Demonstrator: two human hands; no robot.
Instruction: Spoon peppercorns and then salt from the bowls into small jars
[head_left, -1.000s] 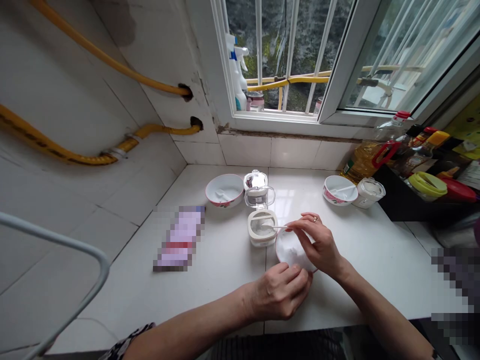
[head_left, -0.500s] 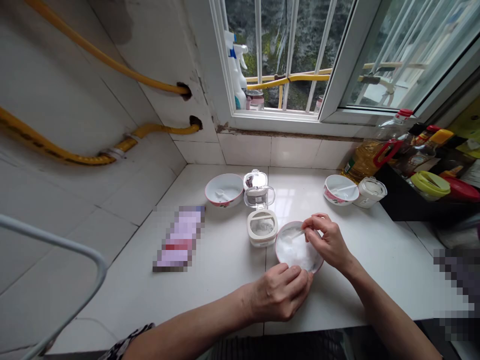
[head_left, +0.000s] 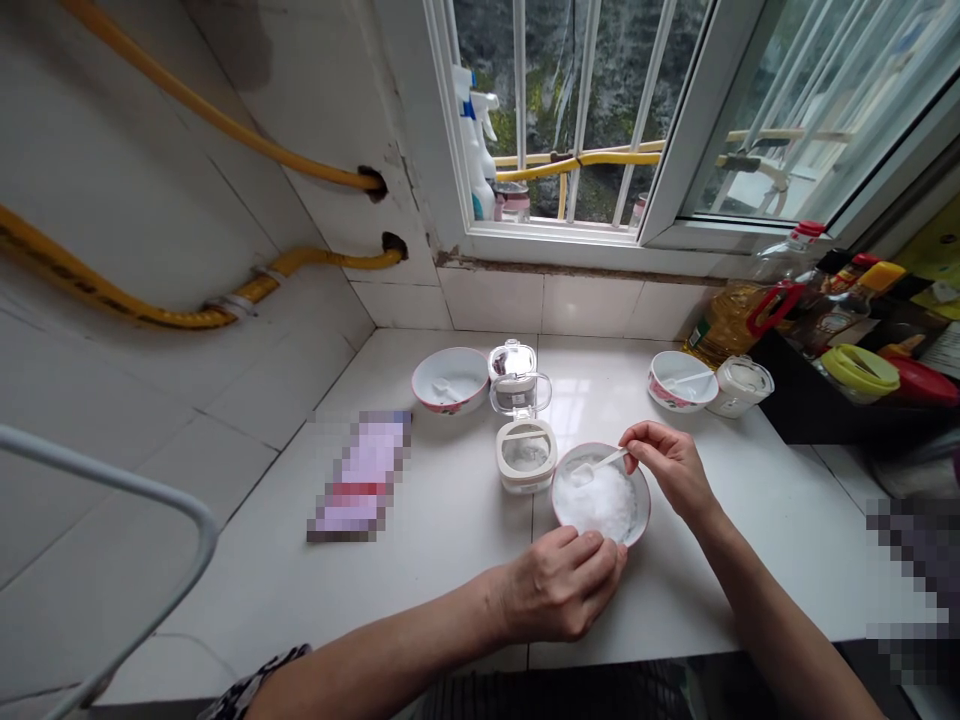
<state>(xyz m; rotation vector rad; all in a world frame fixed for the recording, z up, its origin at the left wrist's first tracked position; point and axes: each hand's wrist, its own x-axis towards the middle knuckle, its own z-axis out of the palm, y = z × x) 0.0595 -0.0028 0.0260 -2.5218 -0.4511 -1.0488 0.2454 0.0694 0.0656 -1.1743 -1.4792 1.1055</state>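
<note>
A pink-rimmed white bowl stands on the white counter with fine white grains in it. My left hand is closed on the bowl's near rim. Between the thumb and fingers of my right hand is the handle end of a small white spoon, whose scoop rests over the grains at the far left inside the bowl. Just left of the bowl is a clear seasoning box, its lid raised, holding some whitish powder. Behind it stands a similar box.
Farther left sits a bigger bowl with a spoon in it. At the right back are a flowered bowl, a lidded jar and an oil bottle beside other bottles. A blurred purple packet lies on the left.
My right hand has shifted to the right, away from the bowl's middle, and more of the spoon now shows. My left hand stays on the rim.
</note>
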